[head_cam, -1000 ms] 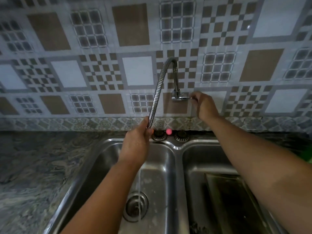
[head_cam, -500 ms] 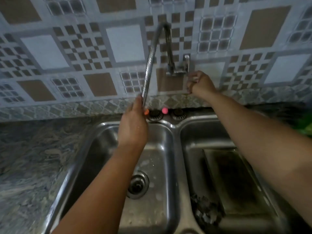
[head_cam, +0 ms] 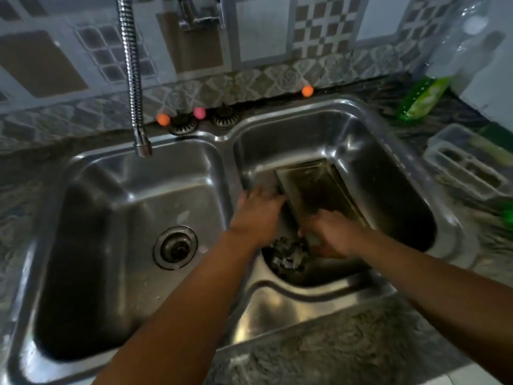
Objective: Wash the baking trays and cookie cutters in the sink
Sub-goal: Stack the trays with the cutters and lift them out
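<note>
Both hands are reaching down into the right bowl of the shiny steel double sink (head_cam: 361,126). The left hand (head_cam: 258,215) is touching the left edge of the dark, greasy metal baking tray (head_cam: 319,187); its fingers look bent, but I cannot tell if they are gripping. The right hand (head_cam: 333,234) is lying on the tray's near end, grip unclear. It would be best to hold both tray edges firmly, since it looks slippery. The pile of small grey metal cookie cutters (head_cam: 288,254) is sitting at the bowl's near edge.

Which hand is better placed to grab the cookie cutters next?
Probably the right hand: it sits beside the cookie cutters in the right basin. The left hand is farther up, at the baking tray edge.
</note>
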